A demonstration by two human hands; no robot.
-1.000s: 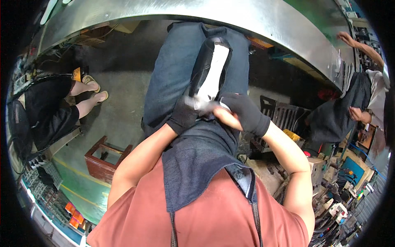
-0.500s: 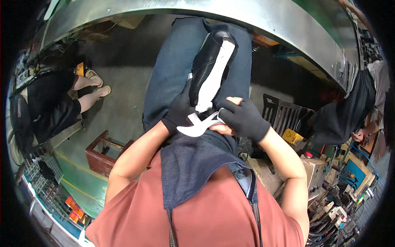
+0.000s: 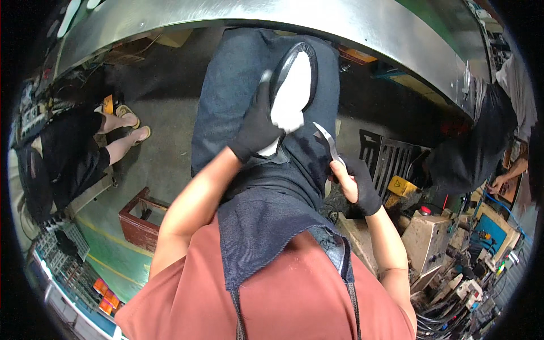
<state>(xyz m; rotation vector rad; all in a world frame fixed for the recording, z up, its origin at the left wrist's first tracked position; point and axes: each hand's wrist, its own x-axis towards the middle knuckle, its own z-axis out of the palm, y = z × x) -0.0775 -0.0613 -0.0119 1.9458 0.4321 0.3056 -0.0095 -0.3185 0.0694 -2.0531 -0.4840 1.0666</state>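
Note:
A black shoe upper with a white underside [image 3: 296,85] lies on my lap, its bottom turned up toward me. Its black edge is gathered round the toe, which points away from me. My left hand [image 3: 255,127], in a black glove with bare fingertips, grips its near end; that end is partly covered. To the right and apart from the shoe, my right hand [image 3: 357,184] closes round a curved, shiny metal hand tool [image 3: 328,141]. The tool's narrow end points up and left, and its handle is mostly hidden by my fingers.
A metal worktop [image 3: 255,18] curves across the far side, above my knees. A brown wooden stool [image 3: 139,221] stands at left, near a seated person's legs [image 3: 122,136]. At right are a dark slatted plastic piece [image 3: 391,158], a yellow box [image 3: 401,186] and a machine with a red button [image 3: 425,211].
The shoe has rolled so its white underside faces up more fully. My right hand has drawn the tool away from the near end, to the right. My left hand stays on the shoe.

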